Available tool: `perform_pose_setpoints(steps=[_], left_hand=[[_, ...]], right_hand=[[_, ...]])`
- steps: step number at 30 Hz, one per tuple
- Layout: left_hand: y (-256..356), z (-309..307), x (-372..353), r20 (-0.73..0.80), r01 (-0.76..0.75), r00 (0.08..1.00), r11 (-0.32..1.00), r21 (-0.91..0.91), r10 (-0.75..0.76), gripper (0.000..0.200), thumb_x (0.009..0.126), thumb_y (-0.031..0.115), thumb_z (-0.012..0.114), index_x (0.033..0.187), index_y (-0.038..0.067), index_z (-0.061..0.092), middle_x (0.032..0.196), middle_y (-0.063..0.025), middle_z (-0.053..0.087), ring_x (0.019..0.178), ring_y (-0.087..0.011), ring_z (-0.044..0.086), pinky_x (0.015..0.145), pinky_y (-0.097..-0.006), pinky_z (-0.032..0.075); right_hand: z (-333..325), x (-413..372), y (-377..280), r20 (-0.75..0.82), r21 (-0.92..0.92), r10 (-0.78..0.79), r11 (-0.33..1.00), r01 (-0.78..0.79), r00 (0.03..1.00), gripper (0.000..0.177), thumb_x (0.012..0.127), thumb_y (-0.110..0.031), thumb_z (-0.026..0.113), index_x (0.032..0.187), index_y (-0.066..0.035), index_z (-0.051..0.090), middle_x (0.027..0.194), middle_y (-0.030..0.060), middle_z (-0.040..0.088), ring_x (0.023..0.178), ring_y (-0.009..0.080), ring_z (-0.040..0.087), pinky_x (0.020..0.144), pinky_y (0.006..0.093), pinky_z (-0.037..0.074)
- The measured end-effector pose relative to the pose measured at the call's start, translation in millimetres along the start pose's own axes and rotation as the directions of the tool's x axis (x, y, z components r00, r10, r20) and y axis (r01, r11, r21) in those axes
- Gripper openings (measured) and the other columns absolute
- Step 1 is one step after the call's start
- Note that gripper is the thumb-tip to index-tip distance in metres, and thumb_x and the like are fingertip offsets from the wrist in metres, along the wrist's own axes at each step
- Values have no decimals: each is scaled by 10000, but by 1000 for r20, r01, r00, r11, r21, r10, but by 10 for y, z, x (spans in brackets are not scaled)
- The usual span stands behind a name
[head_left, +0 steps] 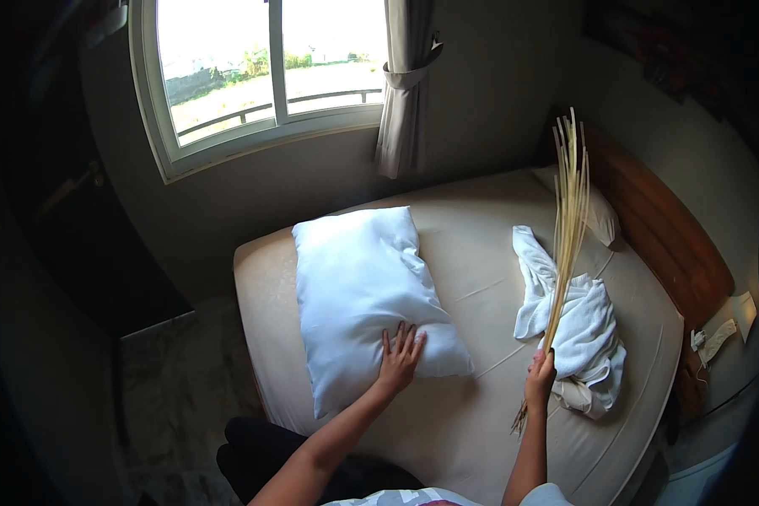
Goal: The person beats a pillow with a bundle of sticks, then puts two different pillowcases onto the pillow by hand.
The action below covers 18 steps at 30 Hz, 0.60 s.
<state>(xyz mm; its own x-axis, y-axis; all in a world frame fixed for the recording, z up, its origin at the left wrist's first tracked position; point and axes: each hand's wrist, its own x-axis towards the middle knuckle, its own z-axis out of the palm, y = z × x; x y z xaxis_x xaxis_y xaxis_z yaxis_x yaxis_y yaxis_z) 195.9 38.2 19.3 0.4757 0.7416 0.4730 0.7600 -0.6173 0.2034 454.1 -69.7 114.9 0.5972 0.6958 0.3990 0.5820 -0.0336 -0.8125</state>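
A white pillow lies flat on the bed's beige fitted sheet. My left hand rests on the pillow's near right part, its fingers spread. Upright in my right hand is a bundle of thin, pale sticks, a stick broom, gripped near its lower end. The sticks fan out a little at the top. Behind the broom, a crumpled white towel lies on the sheet, partly covered by the sticks and my hand.
A wooden headboard borders the bed on the right, with another pillow against it. Beyond the bed are a window and a tied curtain. Cables and a white device sit by the headboard. A dark door stands at left.
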Motion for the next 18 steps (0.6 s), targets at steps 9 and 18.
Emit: perform_pose_setpoints(steps=[9,18], left_hand=[[-743,-2415,1949,-724,-11,556,867,-498,-409,357,649,20,605,1005,12,589,860,-150,638,795,-279,619,725,-350,479],[-1012,-1720,613,-424,-269,288,353,-896,-859,617,852,177,577,1332,-24,246,1310,-177,361,1152,-269,403,966,-356,328]], right_hand=[[-244,-423,42,43,-202,136,971,-125,990,247,930,-218,381,822,0,423,542,174,491,497,362,513,457,420,363],[222,-164,-199,159,-40,139,990,-134,977,311,934,-288,375,867,2,468,614,172,518,529,314,533,487,402,390]])
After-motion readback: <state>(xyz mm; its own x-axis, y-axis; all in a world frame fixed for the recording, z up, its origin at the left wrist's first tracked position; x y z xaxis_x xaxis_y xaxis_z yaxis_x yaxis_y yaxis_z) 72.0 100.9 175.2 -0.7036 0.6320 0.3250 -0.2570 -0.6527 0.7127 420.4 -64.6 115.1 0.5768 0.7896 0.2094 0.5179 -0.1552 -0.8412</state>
